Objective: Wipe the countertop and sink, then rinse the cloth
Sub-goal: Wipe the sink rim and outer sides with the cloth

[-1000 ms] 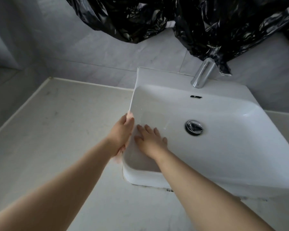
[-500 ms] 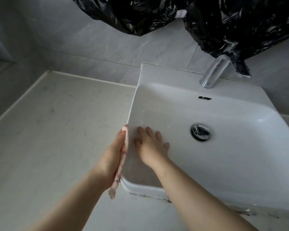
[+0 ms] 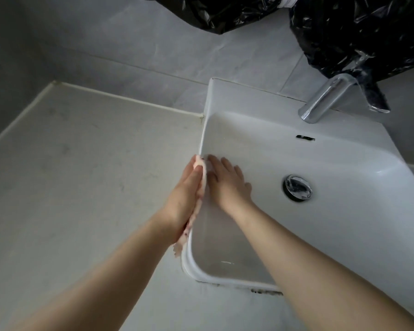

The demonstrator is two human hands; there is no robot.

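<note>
A white rectangular sink (image 3: 339, 161) stands on a pale stone countertop (image 3: 77, 177). My left hand (image 3: 184, 199) presses a thin pinkish cloth (image 3: 196, 211) flat against the outside of the sink's left wall, near the rim. The cloth's ragged lower end hangs below my palm. My right hand (image 3: 227, 185) lies inside the basin with its fingers spread on the inner side of that same wall, holding nothing. A chrome drain (image 3: 297, 187) sits in the basin floor and a chrome tap (image 3: 325, 99) rises at the back.
A black plastic bag (image 3: 344, 32) hangs from above over the tap and back wall. Grey tiled walls close in the counter at the back and left. Dark grime lines the sink's front base (image 3: 263, 291).
My left hand with the cloth slid back along the sink's left wall, then forward again. My right hand stayed on the inner wall. The view shifted left.
</note>
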